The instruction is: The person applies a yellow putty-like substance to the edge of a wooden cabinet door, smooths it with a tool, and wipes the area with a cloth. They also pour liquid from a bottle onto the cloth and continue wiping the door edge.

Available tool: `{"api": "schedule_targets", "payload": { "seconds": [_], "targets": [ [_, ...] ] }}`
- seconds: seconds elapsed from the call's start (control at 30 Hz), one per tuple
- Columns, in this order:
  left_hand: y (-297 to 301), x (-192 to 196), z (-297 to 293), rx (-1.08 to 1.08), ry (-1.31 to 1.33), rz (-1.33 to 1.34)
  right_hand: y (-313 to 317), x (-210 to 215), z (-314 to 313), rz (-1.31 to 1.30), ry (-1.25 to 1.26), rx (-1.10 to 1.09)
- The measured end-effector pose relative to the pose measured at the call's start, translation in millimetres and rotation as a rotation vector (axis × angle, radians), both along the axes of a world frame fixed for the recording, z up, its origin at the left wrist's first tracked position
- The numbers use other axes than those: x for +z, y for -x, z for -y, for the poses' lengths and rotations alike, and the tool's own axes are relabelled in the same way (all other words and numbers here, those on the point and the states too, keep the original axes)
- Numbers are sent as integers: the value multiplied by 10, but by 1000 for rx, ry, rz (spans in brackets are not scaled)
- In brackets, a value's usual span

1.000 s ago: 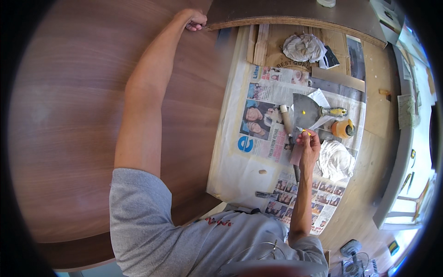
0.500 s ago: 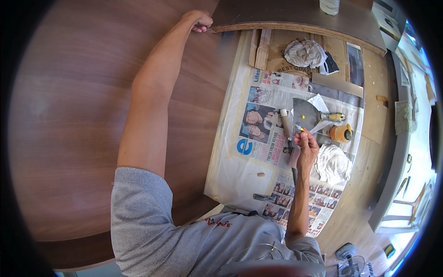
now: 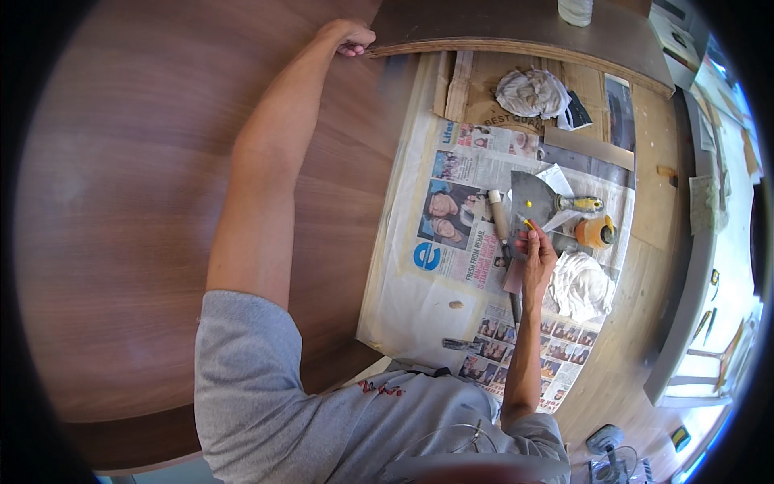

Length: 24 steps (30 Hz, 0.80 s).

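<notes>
Fingers of the right hand (image 3: 535, 256) pinch a small tool w/ a yellow tip, touching it to the wide putty knife (image 3: 532, 200) that lies flat on the newspaper (image 3: 451, 266) by the orange jar (image 3: 597, 232) & white rag (image 3: 582, 286); left hand (image 3: 348, 35) is stretched far fwd, fingers curled tight over the edge of the big wood panel (image 3: 161, 210), steadying it. Looks like the loading step, i.e. picking filler off the blade. Next move prob. needs the tool carried level across to the panel w/o dropping its load, left grip kept firm.
</notes>
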<state>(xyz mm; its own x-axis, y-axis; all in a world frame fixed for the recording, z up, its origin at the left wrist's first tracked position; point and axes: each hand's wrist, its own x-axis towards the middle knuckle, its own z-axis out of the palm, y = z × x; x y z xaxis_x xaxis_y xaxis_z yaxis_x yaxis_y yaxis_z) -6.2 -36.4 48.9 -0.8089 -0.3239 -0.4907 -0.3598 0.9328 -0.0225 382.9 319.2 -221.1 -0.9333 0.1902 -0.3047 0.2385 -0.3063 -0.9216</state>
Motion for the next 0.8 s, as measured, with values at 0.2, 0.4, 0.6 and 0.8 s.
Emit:
{"api": "schedule_targets", "payload": {
  "seconds": [0.2,0.4,0.6,0.8],
  "targets": [
    [91,-54,19,-20,-3,-29,39,-75,-5,14,-97,31],
    [239,-169,-44,-97,81,-6,56,-69,14,41,-106,16],
    [249,-226,-109,-104,173,-49,84,-68,30,28,-112,-1],
    [289,-250,-93,-97,186,-33,78,-92,8,13,-101,-4]
  ]
}}
